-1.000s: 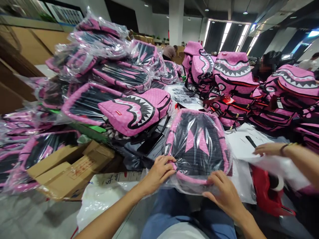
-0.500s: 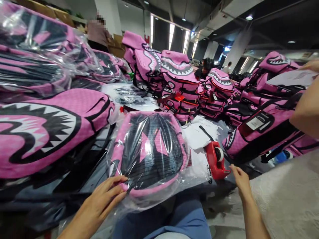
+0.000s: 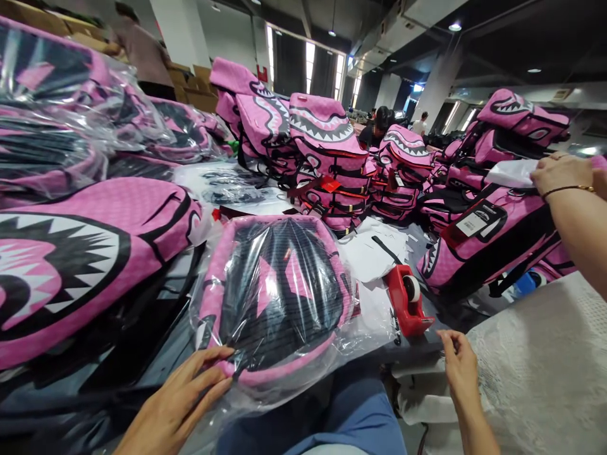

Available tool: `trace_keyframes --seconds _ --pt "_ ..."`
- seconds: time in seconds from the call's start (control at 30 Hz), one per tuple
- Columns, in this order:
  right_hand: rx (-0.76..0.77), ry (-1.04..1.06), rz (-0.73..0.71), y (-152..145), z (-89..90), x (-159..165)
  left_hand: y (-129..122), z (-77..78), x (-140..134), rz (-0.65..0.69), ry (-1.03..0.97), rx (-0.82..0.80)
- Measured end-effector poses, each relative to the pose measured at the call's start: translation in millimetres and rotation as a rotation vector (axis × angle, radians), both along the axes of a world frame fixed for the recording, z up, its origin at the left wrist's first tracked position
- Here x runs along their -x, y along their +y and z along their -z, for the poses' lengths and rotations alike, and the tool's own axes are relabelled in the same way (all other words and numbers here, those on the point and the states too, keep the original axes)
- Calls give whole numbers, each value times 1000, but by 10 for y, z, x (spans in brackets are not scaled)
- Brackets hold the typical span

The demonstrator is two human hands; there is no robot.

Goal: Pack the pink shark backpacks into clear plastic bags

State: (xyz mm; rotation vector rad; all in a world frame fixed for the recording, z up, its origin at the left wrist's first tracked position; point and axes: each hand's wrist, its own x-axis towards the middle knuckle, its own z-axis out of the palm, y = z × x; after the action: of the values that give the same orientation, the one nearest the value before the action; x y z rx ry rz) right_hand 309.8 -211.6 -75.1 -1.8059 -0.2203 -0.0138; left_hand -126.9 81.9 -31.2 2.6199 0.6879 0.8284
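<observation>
In front of me lies a pink and black backpack (image 3: 279,303) inside a clear plastic bag (image 3: 353,328), its back panel facing up. My left hand (image 3: 184,388) rests with stretched fingers on the lower left corner of the bagged backpack. A red tape dispenser (image 3: 408,303) with a white-cored roll stands right of it. My right hand (image 3: 459,360) is just off the dispenser's front end, thumb and fingers drawn together. Whatever lies between those fingertips is too small to make out.
Pink shark-mouth backpacks (image 3: 322,126) are stacked behind; another (image 3: 95,253) lies at left, near bagged ones (image 3: 52,69). White papers (image 3: 377,246) lie beside the dispenser. At right, another person's hands (image 3: 559,170) hold a white sheet (image 3: 512,172) over a tagged backpack (image 3: 497,221).
My right hand has shifted slightly down, away from the dispenser's end, its fingers more curled. My left hand stays on the bagged backpack. The other person's hands have come further into view.
</observation>
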Motion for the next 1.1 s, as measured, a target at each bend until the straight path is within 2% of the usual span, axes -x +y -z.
trace_keyframes --seconds 0.07,0.13,0.2,0.27,0.33,0.4,0.5,0.57,0.6,0.63,0.7,0.73,0.8,0.87,0.93,1.03,1.1 --pt "-173 190 -22 5 66 154 -7 8 -12 -6 -15 3" --pt "-330 353 -64 134 117 326 -18 1 -31 -22 -20 19" --pt "-381 433 -159 333 99 558 -48 -38 -55 -32 -15 47" --pt "-389 513 -372 524 -27 860 -107 -119 -86 -37 4 90" --pt "-392 549 -700 668 -271 1165 -177 -227 -127 -40 34 139" --pt "-343 409 -1081 815 -591 1385 -222 -329 -171 -26 75 186" --pt "-87 -101 -1585 1230 -1026 1587 -215 -419 -208 -18 123 233" --pt "122 -498 -1817 1629 -1186 1743 -196 -438 -209 -16 137 242" --pt "209 -690 -1880 1835 -1219 1833 -190 -440 -206 -13 139 241" --pt "296 -865 -1897 2032 -1226 1918 -188 -440 -204 -9 142 238" --pt "470 -1095 -1831 2362 -1189 2038 -193 -439 -202 -8 146 236" --pt "548 -1132 -1775 2486 -1163 2060 -197 -438 -201 -8 148 238" --pt "638 -1055 -1712 2637 -1121 2027 -208 -436 -202 -7 151 250" --pt "639 -877 -1722 2661 -1102 1936 -215 -428 -202 -10 148 260" --pt "583 -792 -1665 2576 -1087 1863 -216 -410 -201 -19 140 257" --pt "450 -959 -1427 2342 -1004 1906 -208 -373 -200 -34 131 242" --pt "429 -1112 -1355 2203 -892 2040 -203 -347 -205 -36 130 238"
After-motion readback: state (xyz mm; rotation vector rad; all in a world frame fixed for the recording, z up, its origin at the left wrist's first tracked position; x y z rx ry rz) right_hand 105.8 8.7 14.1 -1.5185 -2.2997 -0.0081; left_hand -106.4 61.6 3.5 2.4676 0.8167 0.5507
